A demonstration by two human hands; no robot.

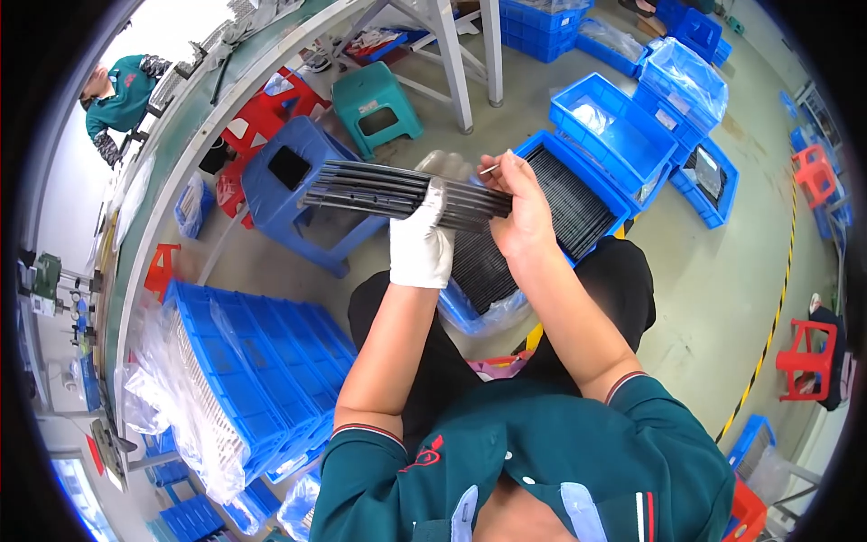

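Left hand point(421, 239), white glove on, is wrapped tight around a bundle of dark strips point(397, 191) up at chest height. Right hand point(517, 206) pinches its right end. I'd guess early-ish: the blue crate point(623, 210) below looks pretty full.

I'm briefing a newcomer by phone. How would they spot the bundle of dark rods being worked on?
Start at the blue stool ahead of the seated person. Just right of it, the gloved left hand grips a flat bundle of dark rods; unlike the rods in the blue crate, these are held up.
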